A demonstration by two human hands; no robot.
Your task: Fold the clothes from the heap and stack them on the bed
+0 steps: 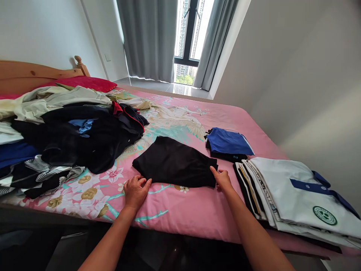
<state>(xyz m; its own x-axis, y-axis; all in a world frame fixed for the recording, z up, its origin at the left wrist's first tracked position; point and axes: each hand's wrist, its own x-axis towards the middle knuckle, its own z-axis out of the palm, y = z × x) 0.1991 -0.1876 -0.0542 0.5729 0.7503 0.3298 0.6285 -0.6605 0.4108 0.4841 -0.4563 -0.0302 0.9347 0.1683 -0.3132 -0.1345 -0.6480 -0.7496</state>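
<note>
A pair of black shorts (pixel 176 162) lies folded in half on the pink bed, its gathered waistband to the right. My left hand (pixel 137 190) rests on the bedspread at the lower left corner of the shorts, thumb and fingers apart, the thumb touching the hem edge. At the waistband end, my right hand (pixel 222 178) pinches the edge, thumb on top and the other fingers partly hidden.
Loose clothes (pixel 84 131) are heaped on the left. Folded blue shorts (pixel 229 141) top a small pile beyond my right hand. A taller stack of folded shirts (pixel 296 192) stands at the right. The bedspread (pixel 191 222) ends at the near edge.
</note>
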